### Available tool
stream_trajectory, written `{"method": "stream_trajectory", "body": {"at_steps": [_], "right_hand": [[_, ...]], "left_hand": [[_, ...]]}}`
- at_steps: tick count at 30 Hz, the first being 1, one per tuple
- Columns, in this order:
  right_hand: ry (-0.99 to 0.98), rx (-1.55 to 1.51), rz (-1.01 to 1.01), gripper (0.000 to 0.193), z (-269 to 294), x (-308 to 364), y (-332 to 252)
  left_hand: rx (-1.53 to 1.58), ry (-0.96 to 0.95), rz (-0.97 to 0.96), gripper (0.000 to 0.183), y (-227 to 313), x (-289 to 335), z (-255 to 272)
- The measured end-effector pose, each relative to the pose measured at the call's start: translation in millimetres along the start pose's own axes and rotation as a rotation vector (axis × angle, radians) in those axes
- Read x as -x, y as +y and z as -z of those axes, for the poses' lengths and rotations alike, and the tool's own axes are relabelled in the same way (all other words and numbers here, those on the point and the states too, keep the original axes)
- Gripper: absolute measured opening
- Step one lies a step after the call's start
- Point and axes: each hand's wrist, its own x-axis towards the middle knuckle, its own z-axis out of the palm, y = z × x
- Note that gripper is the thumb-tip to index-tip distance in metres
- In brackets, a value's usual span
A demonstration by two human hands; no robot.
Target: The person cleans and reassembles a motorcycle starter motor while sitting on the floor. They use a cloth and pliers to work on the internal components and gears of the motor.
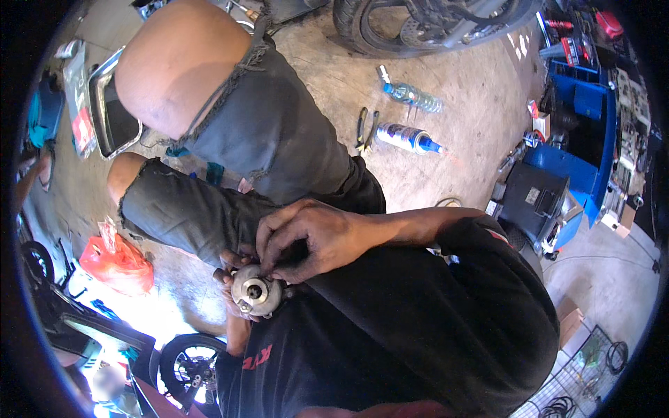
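Note:
A round silver-grey metal part (266, 306), which looks like a starter motor, has a small toothed shaft at the centre of its end face. My left hand (233, 273) is wrapped round its far left side, with much of the palm hidden behind it. Over the part's upper edge, my right hand (317, 238) is closed in a pinch, thumb and fingertips touching or almost touching the rim. Whatever sits between those fingertips is too small or too hidden to make out. The part is held close against my dark shirt.
On the concrete floor ahead lie pliers (366, 130), a spray can (410, 138) and a plastic bottle (412, 97). A motorcycle wheel (362, 31) stands beyond. To the left are a drain pan (111, 104) and a red plastic bag (117, 265); a blue tool cabinet (592, 132) stands right.

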Motion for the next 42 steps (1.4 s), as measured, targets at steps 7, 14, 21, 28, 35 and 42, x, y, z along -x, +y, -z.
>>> {"method": "stream_trajectory", "body": {"at_steps": [7, 14, 21, 28, 35, 42], "right_hand": [[-0.069, -0.135, -0.193, 0.020, 10.8, 6.4, 13.1], [-0.187, 0.062, -0.212, 0.025, 16.9, -24.5, 12.4], [-0.329, 0.161, -0.091, 0.023, 23.2, -44.5, 3.9], [-0.645, 0.225, -0.220, 0.014, 24.3, -91.1, 3.0], [-0.984, 0.277, -0.210, 0.019, 3.9, -136.4, 1.2], [-1.168, 0.327, 0.068, 0.024, -19.0, -143.6, 19.1]], "left_hand": [[-0.312, -0.329, -0.077, 0.104, 20.4, -12.6, -3.7], [-0.646, -0.339, -0.117, 0.100, 42.8, -17.1, -17.3], [-0.637, -0.311, -0.273, 0.085, 34.9, -35.3, -41.0], [-0.691, -0.118, -0.279, 0.060, 24.4, -18.1, -47.1], [-0.678, 0.079, -0.296, 0.057, 23.0, -0.1, -56.9], [-0.674, 0.262, -0.422, 0.063, 8.2, 17.5, -63.2]]}}
